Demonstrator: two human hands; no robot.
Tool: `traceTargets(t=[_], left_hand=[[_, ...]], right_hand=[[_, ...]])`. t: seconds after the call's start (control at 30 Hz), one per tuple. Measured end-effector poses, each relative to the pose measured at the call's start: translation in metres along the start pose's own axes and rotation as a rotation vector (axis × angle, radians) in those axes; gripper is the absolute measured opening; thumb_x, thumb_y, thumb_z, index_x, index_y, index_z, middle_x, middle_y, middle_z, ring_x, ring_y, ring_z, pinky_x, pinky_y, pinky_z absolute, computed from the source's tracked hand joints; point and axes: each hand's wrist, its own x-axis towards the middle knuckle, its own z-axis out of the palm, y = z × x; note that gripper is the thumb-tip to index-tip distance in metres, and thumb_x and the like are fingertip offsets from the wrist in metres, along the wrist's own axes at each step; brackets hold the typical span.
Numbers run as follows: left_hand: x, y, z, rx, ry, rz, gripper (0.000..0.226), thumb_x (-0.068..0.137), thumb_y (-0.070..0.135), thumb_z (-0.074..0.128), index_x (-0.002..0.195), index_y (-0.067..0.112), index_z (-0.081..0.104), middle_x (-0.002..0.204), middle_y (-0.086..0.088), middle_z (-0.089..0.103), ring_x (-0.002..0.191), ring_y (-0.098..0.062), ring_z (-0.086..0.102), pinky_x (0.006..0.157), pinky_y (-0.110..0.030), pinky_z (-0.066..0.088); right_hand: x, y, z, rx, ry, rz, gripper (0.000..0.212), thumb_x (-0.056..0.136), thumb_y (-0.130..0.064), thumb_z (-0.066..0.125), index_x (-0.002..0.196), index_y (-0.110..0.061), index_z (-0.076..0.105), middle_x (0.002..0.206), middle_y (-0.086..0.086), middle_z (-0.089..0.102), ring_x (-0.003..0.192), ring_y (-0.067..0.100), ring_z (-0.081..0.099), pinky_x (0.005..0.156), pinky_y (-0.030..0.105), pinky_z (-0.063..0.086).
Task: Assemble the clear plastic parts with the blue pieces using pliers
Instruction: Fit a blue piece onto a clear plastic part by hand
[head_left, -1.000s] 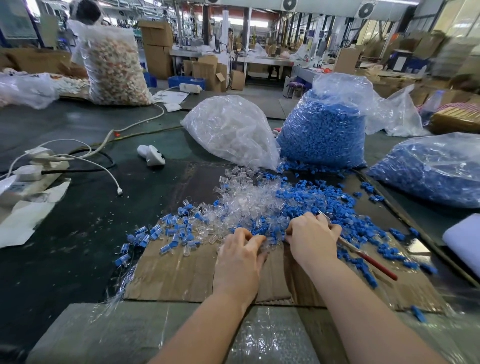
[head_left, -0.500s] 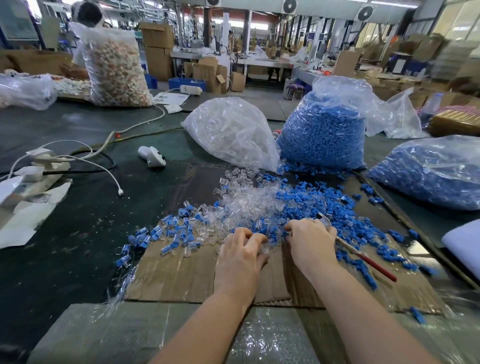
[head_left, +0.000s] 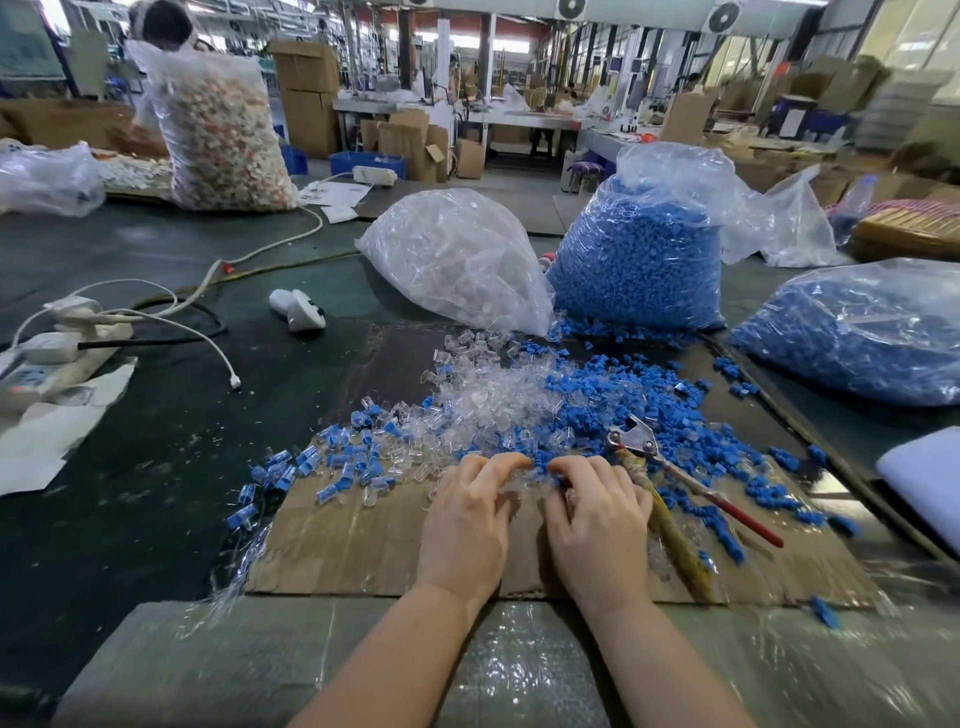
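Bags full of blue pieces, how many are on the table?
2: one upright bag of blue pieces behind the loose pile, another bag lying at the right. More may be out of view.

Tall bag of pale/orange bits (head_left: 223, 130) at 11 o'clock, person's dark head (head_left: 166, 21) behind it. White power strip (head_left: 57, 358) w/ cables at 9. Small white device (head_left: 298, 309) nr centre-left. Cardboard boxes (head_left: 306, 93) at 12.

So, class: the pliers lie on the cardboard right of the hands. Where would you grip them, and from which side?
Grip the pliers by their two long handles, not the metal head pointing up-left into the blue pieces. Come from the right and above: the handles splay open towards the near right, and the right hand lies beside the wrapped one.
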Motion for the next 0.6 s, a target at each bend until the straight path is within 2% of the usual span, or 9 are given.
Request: traceTargets(t=[0.1,0.27,0.47,0.6], left_hand=[[-0.0004,0.0008,-0.0005,0.005,-0.032,0.015,0.035,0.087,0.014,0.061,0.119,0.029,0.059,0.097,0.012,0.049,0.094,-0.004,0.044,0.082,-0.01,0.029],[-0.001,0.0032,-0.0017,-0.069,-0.019,0.009,0.021,0.087,0.019,0.063,0.107,0.018,0.065,0.099,0.005,0.064,0.092,-0.008,0.053,0.081,-0.005,0.031],[-0.0023,0.0044,-0.0024,-0.087,-0.033,-0.006,0.02,0.087,0.022,0.063,0.105,0.015,0.068,0.099,0.004,0.066,0.089,-0.007,0.057,0.082,-0.012,0.04],[-0.0021,0.0044,-0.003,-0.102,-0.024,-0.014,0.017,0.086,0.017,0.065,0.102,0.015,0.069,0.095,0.006,0.066,0.084,-0.003,0.054,0.076,-0.001,0.036]], right_hand=[[-0.0025,0.0017,-0.0004,0.028,-0.002,-0.027,0.016,0.076,-0.014,0.068,0.092,-0.016,0.069,0.087,-0.001,0.065,0.081,0.025,0.061,0.072,0.038,0.037],[-0.0031,0.004,-0.0029,0.08,-0.013,-0.052,0.017,0.073,-0.007,0.073,0.088,-0.014,0.068,0.081,-0.001,0.069,0.076,0.023,0.065,0.071,0.034,0.038],[-0.004,0.0056,-0.0035,0.128,-0.093,-0.02,0.014,0.075,-0.002,0.072,0.081,-0.013,0.065,0.075,0.0,0.067,0.073,0.024,0.063,0.07,0.033,0.039],[-0.005,0.0046,-0.004,0.139,-0.093,-0.012,0.011,0.079,-0.003,0.07,0.081,-0.012,0.066,0.076,0.0,0.067,0.073,0.024,0.061,0.07,0.034,0.04]])
